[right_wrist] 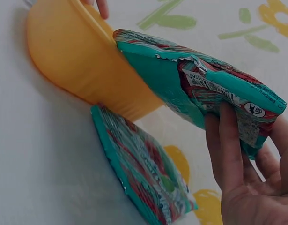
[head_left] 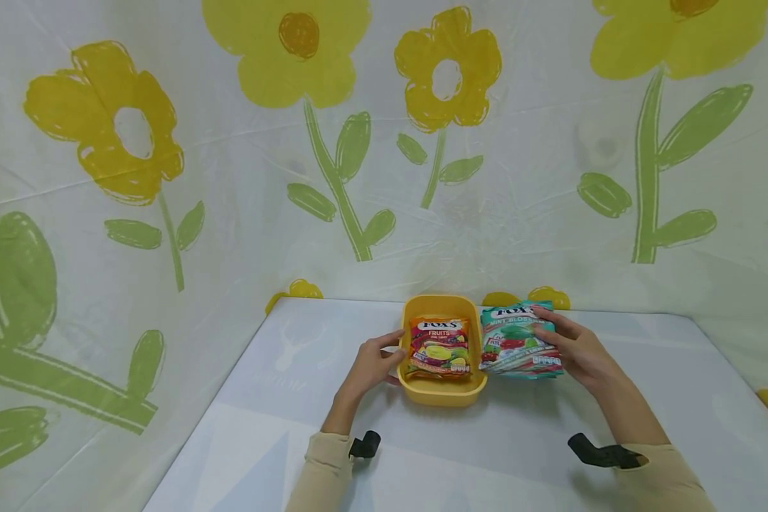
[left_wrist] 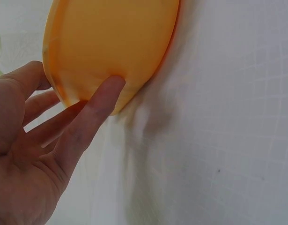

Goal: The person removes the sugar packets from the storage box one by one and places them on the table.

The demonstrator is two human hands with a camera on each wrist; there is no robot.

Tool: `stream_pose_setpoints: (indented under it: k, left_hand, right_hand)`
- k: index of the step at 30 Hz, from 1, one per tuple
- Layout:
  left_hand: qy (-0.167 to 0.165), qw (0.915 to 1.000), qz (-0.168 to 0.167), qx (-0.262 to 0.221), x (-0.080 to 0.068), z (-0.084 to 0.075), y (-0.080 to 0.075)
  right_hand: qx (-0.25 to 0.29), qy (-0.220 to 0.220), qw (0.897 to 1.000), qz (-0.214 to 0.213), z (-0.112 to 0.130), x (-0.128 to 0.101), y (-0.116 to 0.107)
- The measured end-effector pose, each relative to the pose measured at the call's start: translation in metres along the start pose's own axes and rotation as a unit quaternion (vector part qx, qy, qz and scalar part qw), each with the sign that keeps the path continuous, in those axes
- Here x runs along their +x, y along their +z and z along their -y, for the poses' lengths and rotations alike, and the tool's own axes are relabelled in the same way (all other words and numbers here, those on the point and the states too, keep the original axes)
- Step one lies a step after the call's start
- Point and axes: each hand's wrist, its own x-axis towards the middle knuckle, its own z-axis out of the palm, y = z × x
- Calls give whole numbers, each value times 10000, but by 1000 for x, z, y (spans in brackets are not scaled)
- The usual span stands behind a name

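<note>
A yellow plastic tub [head_left: 444, 392] sits near the far edge of the desk [head_left: 281, 427], about midway along it, its long axis running from the near edge toward the far one. Inside lies an orange Fox's Fruits candy bag [head_left: 439, 347], flat, label up, its top toward the far edge. The left hand [head_left: 372, 366] rests against the tub's left wall with fingers nearly straight; the left wrist view shows the thumb pressed on the tub's outer side and nothing grasped.

Just right of the tub, the right hand [head_left: 579, 352] holds a teal Fox's mint candy bag [head_left: 518, 340], fingers curled over its right edge and the thumb under it. From the right wrist camera the bag is lifted and tilted, one corner touching the tub's rim, its long axis slanting down toward the tub. A second teal bag [right_wrist: 144, 180] lies beneath it on the desk, right beside the tub.

The desk is covered in a pale white sheet with faint prints. A white backdrop with big yellow flowers [head_left: 294, 50] and green stems rises directly behind the far edge and along the left side. The near half of the desk and the stretch toward its right edge lie open.
</note>
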Motion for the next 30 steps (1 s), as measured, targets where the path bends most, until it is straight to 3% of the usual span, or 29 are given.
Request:
stream_pose_setpoints:
  k: [20, 30]
  left_hand:
    - [-52, 10000, 38, -9, 0, -2, 0]
    - [-77, 9999, -11, 68, -1, -2, 0]
  right_hand:
    - [454, 9, 9990, -46, -6, -12, -41]
    - [426, 97, 9989, -141, -5, -13, -57]
